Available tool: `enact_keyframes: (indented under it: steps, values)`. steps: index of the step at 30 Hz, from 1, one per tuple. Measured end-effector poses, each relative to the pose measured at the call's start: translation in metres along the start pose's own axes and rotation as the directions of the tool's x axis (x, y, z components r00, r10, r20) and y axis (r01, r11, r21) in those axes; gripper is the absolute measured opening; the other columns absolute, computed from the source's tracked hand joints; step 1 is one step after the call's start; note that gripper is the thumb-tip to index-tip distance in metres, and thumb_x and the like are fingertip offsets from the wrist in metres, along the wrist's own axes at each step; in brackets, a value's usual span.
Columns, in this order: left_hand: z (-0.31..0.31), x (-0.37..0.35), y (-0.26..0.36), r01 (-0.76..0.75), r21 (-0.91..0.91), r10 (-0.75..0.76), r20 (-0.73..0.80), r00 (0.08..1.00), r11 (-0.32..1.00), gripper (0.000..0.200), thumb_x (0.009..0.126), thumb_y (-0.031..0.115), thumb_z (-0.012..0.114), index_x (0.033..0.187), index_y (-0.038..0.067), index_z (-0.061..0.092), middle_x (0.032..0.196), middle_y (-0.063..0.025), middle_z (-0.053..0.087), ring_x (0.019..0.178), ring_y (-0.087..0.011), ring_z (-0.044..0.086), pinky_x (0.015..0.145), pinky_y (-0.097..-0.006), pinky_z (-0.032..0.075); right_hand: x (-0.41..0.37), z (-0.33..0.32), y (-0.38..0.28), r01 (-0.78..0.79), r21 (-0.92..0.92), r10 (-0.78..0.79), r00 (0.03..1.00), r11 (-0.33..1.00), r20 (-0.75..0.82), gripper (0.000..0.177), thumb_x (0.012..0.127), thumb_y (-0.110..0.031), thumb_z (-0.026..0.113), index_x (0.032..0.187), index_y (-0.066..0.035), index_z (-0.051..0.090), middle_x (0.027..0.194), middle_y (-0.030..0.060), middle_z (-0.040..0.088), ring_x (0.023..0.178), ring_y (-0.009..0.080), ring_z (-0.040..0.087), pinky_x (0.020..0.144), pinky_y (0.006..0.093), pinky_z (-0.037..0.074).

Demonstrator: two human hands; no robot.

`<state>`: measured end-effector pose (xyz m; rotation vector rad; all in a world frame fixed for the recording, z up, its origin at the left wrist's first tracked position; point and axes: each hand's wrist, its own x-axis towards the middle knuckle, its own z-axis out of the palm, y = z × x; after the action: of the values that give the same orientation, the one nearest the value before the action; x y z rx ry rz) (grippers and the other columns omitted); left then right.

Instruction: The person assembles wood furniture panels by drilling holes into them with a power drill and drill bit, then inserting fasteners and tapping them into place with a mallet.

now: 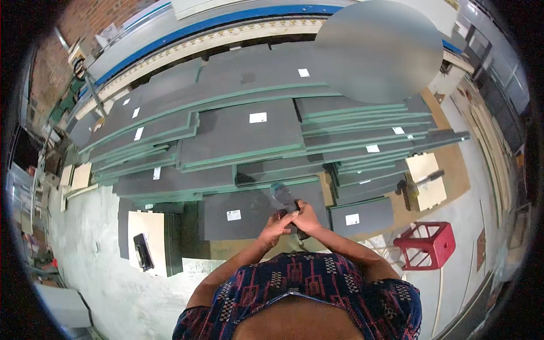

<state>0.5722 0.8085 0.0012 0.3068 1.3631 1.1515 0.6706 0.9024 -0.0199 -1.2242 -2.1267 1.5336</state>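
Note:
Both of my hands are close together in front of my chest, wrapped around a dark hand tool with a rounded teal end (280, 194). My left hand (275, 228) is closed at its near side, fingers curled in toward the other hand. Pressed against it, my right hand (306, 219) grips the tool's body. What kind of tool it is I cannot tell. The teal end points away from me and overlaps a dark grey panel (260, 212) with a white label. Beyond it lies a stack of similar panels with green edges (243, 136).
A black phone-like object (143, 251) rests on a cream board (148, 221) at left. To the right are a red plastic stool (429, 247) and a dark-handled tool (422, 180) by a cream block (426, 192). A long machine with a blue rail (226, 22) runs behind.

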Motion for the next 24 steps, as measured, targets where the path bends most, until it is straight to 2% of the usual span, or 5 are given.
enact_keyframes:
  steps: [8, 9, 12, 17, 24]
  values:
    - [0.008, 0.010, 0.043, -0.244, -0.355, 0.336, 0.225, 0.914, 0.902, 0.033, 0.084, 0.028, 0.057, 0.103, 0.002, 0.057, 0.099, -0.0047, 0.060, 0.090, -0.0133, 0.056, 0.078, -0.0299, 0.043, 0.013, -0.012, -0.045, 0.150, 0.385, -0.158, 0.987, 0.911, -0.010, 0.035, 0.066, -0.013, 0.065, 0.093, 0.004, 0.052, 0.078, 0.0134, 0.061, 0.075, 0.0190, 0.058, 0.065, 0.0326, 0.046]
    - [0.011, 0.019, 0.050, -0.276, -0.362, 0.358, 0.184, 0.916, 0.891, 0.032, 0.082, 0.027, 0.058, 0.101, 0.002, 0.057, 0.097, -0.0055, 0.060, 0.088, -0.0148, 0.057, 0.078, -0.0307, 0.044, 0.017, -0.018, -0.054, 0.169, 0.418, -0.176, 0.984, 0.892, -0.024, 0.035, 0.066, -0.011, 0.065, 0.094, 0.004, 0.052, 0.078, 0.0116, 0.060, 0.074, 0.0171, 0.057, 0.065, 0.0316, 0.046]
    - [0.026, 0.031, 0.082, -0.253, -0.471, 0.365, 0.162, 0.917, 0.845, 0.031, 0.080, 0.024, 0.060, 0.101, 0.001, 0.057, 0.095, -0.0066, 0.060, 0.087, -0.0150, 0.057, 0.077, -0.0311, 0.044, 0.033, -0.038, -0.079, 0.239, 0.298, -0.207, 0.969, 0.924, -0.135, 0.032, 0.067, -0.007, 0.064, 0.094, 0.003, 0.050, 0.080, 0.0094, 0.059, 0.075, 0.0156, 0.055, 0.066, 0.0299, 0.045]
    - [0.046, 0.065, 0.106, -0.214, -0.556, 0.389, 0.216, 0.896, 0.803, 0.021, 0.076, 0.019, 0.064, 0.087, 0.001, 0.061, 0.083, -0.0061, 0.061, 0.072, -0.0147, 0.059, 0.063, -0.0287, 0.047, 0.063, -0.062, -0.079, 0.205, 0.452, -0.130, 0.973, 0.868, -0.192, 0.023, 0.068, 0.002, 0.057, 0.090, 0.001, 0.048, 0.080, 0.0062, 0.054, 0.073, 0.0139, 0.053, 0.063, 0.0269, 0.043]
    - [0.063, 0.092, 0.111, -0.115, -0.590, 0.326, 0.265, 0.907, 0.799, 0.020, 0.076, 0.018, 0.064, 0.089, 0.003, 0.062, 0.082, -0.0055, 0.062, 0.069, -0.0146, 0.060, 0.061, -0.0295, 0.049, 0.076, -0.082, -0.071, 0.205, 0.513, -0.107, 0.971, 0.834, -0.213, 0.021, 0.070, 0.005, 0.055, 0.089, 0.001, 0.048, 0.081, 0.0053, 0.053, 0.073, 0.0135, 0.052, 0.063, 0.0274, 0.043]
